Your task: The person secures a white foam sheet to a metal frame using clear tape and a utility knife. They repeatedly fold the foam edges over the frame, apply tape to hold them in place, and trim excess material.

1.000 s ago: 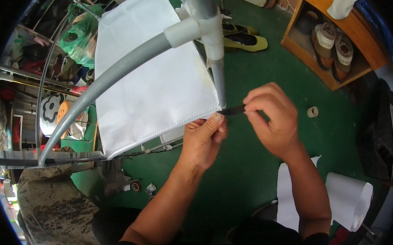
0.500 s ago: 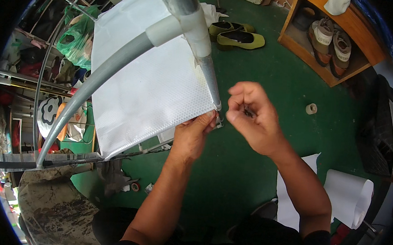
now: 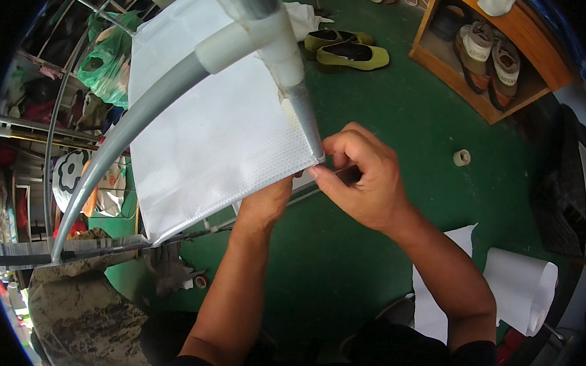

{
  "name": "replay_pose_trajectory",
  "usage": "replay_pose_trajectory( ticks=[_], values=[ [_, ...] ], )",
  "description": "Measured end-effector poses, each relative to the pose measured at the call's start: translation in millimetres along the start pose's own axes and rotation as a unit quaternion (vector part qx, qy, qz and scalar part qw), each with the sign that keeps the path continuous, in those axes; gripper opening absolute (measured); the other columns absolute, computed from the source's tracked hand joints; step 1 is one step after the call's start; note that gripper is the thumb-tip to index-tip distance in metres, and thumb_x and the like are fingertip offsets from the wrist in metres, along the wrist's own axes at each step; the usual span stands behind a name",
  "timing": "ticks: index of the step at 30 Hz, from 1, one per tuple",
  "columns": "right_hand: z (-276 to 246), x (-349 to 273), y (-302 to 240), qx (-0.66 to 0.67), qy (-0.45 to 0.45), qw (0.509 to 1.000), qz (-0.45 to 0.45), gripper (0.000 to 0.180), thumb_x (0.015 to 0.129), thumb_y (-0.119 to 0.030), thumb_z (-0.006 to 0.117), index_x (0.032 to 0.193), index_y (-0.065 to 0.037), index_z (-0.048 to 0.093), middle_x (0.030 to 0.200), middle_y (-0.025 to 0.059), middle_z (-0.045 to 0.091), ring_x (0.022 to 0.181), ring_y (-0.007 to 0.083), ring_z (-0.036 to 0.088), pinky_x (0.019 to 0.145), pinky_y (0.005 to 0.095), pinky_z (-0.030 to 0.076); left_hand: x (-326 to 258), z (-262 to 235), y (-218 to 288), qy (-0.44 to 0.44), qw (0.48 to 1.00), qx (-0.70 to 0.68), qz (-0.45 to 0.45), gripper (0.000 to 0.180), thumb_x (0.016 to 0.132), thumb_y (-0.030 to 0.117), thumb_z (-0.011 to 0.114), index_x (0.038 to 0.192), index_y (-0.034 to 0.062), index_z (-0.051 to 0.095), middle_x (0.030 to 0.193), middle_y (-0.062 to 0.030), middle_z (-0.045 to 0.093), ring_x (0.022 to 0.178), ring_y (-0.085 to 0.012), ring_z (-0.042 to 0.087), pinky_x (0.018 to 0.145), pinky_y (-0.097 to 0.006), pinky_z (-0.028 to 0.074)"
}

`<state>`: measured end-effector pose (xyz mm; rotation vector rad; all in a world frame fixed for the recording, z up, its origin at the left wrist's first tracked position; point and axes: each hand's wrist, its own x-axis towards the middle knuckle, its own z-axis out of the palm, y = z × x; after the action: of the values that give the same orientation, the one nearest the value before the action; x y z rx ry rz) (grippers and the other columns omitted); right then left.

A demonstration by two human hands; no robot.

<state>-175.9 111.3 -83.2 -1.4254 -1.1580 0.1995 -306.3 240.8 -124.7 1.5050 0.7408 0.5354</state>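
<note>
Head view: a curved grey pipe [image 3: 127, 127] arcs across the left half of the frame, in front of a white textured sheet [image 3: 195, 128] that fills the upper left-centre. Its upper end enters a whitish fitting [image 3: 275, 42] on a thicker grey pole [image 3: 251, 0] at top centre; together they cover part of the sheet. A green plastic bag [image 3: 111, 65] hangs among clutter at upper left. Yellow-green shoes [image 3: 363, 57] stand on the green floor [image 3: 341, 268] at upper centre, and a wooden cabinet [image 3: 537, 47] at upper right holds a pair of sneakers [image 3: 505, 65]. A small tape roll [image 3: 457, 158] lies right of centre; a white paper roll [image 3: 513, 283] sits at lower right.

The right hand [image 3: 368, 178], at centre, has thumb and forefinger narrowly parted at the sheet's lower right corner; whether they pinch it cannot be told. Something dark near its palm is too shaded to identify. The left hand [image 3: 271, 198] reaches under the sheet's lower edge, its fingers mostly hidden, so its grip cannot be told.
</note>
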Motion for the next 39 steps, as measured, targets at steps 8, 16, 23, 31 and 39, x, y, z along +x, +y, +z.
replay_pose_trajectory(
  ticks=[8, 16, 23, 31, 39],
  values=[
    [3.5, -3.1, 1.5, -0.104, 0.033, 0.993, -0.050, 0.025, 0.078, -0.012, 0.080, 0.091, -0.006, 0.059, 0.081, 0.0071, 0.058, 0.062, 0.0206, 0.061, 0.051, 0.0342, 0.047, -5.1, 13.4, 13.6, 0.006, 0.992, -0.119, 0.028, 0.012, 0.094, 0.015, 0.067, 0.099, 0.0040, 0.068, 0.090, -0.0037, 0.065, 0.080, -0.0129, 0.058, 0.070, -0.030, 0.049],
    [3.3, -4.0, 5.8, -0.120, 0.043, 0.989, -0.072, 0.021, 0.082, -0.015, 0.075, 0.092, -0.005, 0.059, 0.082, 0.0072, 0.059, 0.062, 0.0214, 0.062, 0.052, 0.0344, 0.048, -10.0, 25.4, 17.5, 0.001, 0.959, -0.283, 0.002, 0.019, 0.092, 0.011, 0.070, 0.109, 0.0063, 0.064, 0.098, -0.0031, 0.063, 0.088, -0.0134, 0.059, 0.076, -0.028, 0.049],
    [-1.0, -9.1, 5.0, -0.076, 0.048, 0.995, -0.034, 0.023, 0.083, -0.016, 0.076, 0.095, -0.006, 0.058, 0.078, 0.0059, 0.056, 0.059, 0.0181, 0.059, 0.051, 0.0330, 0.046, -16.3, 40.4, 38.2, 0.006, 0.949, -0.315, -0.004, 0.021, 0.093, 0.006, 0.069, 0.113, 0.0035, 0.063, 0.101, -0.0065, 0.065, 0.086, -0.0160, 0.059, 0.076, -0.031, 0.049],
    [-27.5, -24.8, 2.0, 0.034, -0.054, 0.988, 0.138, 0.029, 0.081, -0.004, 0.071, 0.100, -0.006, 0.050, 0.077, 0.0044, 0.054, 0.065, 0.0142, 0.055, 0.060, 0.0296, 0.047, -23.8, 24.4, 15.3, -0.064, 0.933, -0.355, 0.002, 0.023, 0.090, 0.006, 0.072, 0.112, 0.0074, 0.064, 0.097, -0.0018, 0.064, 0.077, -0.0119, 0.051, 0.065, -0.026, 0.041],
    [-59.5, -18.6, -16.1, 0.023, -0.113, 0.988, 0.099, 0.022, 0.084, -0.006, 0.065, 0.099, -0.004, 0.049, 0.084, 0.0100, 0.059, 0.073, 0.0223, 0.061, 0.063, 0.0355, 0.046, -35.1, 32.9, 13.4, -0.040, 0.917, -0.396, -0.027, 0.012, 0.089, 0.005, 0.072, 0.099, 0.0072, 0.066, 0.086, -0.0012, 0.065, 0.070, -0.0102, 0.053, 0.062, -0.026, 0.041]
  ],
)
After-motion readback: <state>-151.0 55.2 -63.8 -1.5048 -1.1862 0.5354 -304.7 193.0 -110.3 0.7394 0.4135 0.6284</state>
